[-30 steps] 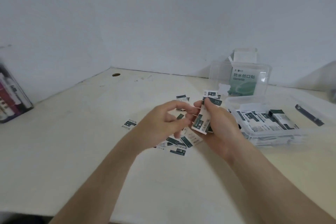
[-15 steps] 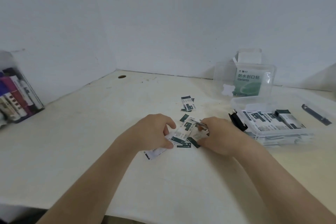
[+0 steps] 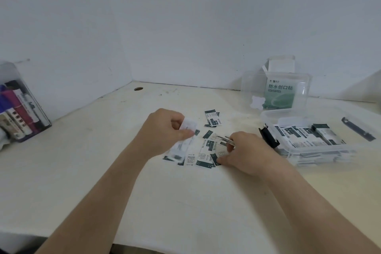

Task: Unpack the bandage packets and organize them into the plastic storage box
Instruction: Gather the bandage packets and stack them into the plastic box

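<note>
Blurred packet in L hand; R hand grip unclear

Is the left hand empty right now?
No, the left hand pinches a white packet between thumb and fingers.

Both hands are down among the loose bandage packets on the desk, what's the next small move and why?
Probably bring the packet pinched in the left hand across onto the small stack that the right hand grips. That gathers them into one bundle for the open storage box beside the right hand, where packets lie in rows; more loose packets wait on the desk.
</note>
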